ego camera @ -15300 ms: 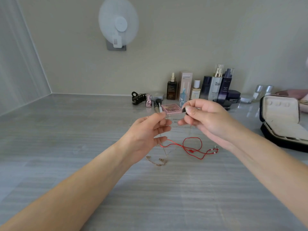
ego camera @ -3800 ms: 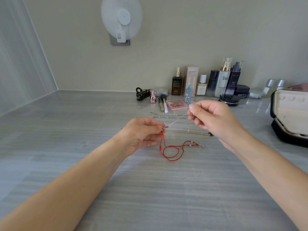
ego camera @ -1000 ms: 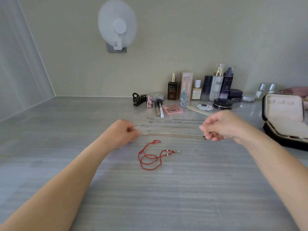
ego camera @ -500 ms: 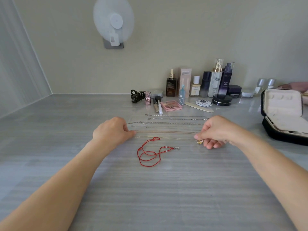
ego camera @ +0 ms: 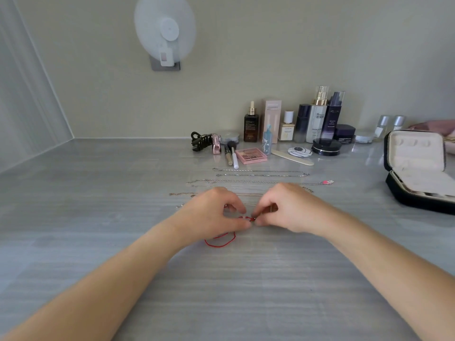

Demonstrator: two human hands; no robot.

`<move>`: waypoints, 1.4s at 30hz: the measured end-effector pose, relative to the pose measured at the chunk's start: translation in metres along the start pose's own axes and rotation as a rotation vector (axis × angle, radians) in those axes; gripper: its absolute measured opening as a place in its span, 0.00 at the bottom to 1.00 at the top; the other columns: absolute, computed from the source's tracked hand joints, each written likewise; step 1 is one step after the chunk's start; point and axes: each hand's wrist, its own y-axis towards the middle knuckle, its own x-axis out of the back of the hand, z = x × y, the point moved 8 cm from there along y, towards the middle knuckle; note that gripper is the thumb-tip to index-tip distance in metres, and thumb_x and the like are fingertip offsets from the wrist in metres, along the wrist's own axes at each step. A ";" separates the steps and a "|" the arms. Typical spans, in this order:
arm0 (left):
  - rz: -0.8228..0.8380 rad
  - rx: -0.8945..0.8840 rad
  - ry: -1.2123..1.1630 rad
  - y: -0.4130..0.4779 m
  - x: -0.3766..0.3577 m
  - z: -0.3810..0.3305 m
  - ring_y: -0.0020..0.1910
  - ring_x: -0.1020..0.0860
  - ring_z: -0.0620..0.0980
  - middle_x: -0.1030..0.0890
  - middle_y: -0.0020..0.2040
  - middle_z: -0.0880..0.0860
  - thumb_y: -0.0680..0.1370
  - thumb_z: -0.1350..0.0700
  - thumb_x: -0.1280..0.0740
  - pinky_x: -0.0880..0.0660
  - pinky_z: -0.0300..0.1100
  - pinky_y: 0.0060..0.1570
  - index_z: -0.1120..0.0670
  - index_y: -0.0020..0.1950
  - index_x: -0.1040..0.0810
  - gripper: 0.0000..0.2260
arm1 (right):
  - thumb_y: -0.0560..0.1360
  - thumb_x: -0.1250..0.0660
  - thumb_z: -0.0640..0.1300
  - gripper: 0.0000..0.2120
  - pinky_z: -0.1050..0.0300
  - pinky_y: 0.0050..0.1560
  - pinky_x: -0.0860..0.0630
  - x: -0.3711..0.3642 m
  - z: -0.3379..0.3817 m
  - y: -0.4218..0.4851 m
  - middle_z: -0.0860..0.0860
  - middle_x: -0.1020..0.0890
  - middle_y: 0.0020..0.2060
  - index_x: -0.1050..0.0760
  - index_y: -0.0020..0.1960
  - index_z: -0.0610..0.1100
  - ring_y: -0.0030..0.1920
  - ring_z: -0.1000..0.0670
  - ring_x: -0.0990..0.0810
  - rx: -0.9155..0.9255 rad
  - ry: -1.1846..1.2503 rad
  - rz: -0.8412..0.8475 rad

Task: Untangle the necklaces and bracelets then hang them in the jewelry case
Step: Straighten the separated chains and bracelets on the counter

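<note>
Fingers of my left hand (ego camera: 216, 215) and right hand (ego camera: 288, 207) pinch the red cord bracelet (ego camera: 221, 239) between them, its loop trailing on the worktop (ego camera: 98, 217).

Cosmetics bottles (ego camera: 317, 119), wall fan (ego camera: 165, 30)

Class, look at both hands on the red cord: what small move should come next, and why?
Probably draw the hands apart to pull the red cord straight. Both the left hand and right hand pinch it, a loop still curls on the table, and the silver chains behind already lie straight.
</note>
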 end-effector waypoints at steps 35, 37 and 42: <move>0.001 0.135 -0.727 0.001 0.029 -0.033 0.24 0.38 0.42 0.32 0.24 0.44 0.77 0.55 0.35 0.44 0.32 0.21 0.54 0.38 0.24 0.08 | 0.65 0.26 0.46 0.28 0.60 0.58 0.26 0.036 0.011 -0.008 0.49 0.18 0.52 0.28 0.63 0.46 0.53 0.53 0.19 0.078 0.810 0.001; 0.017 0.171 -0.689 0.003 0.026 -0.035 0.23 0.37 0.42 0.30 0.23 0.43 0.77 0.54 0.35 0.42 0.31 0.21 0.54 0.36 0.25 0.10 | 0.68 0.27 0.41 0.26 0.58 0.56 0.24 0.034 0.016 -0.008 0.46 0.17 0.47 0.30 0.63 0.44 0.47 0.50 0.18 0.075 0.840 0.002; 0.107 0.272 -0.820 0.006 0.035 -0.036 0.24 0.32 0.41 0.26 0.27 0.47 0.79 0.52 0.39 0.37 0.32 0.21 0.56 0.41 0.22 0.11 | 0.73 0.35 0.32 0.05 0.66 0.34 0.23 0.057 0.008 -0.013 0.50 0.21 0.26 0.24 0.41 0.40 0.26 0.56 0.23 0.023 0.824 -0.075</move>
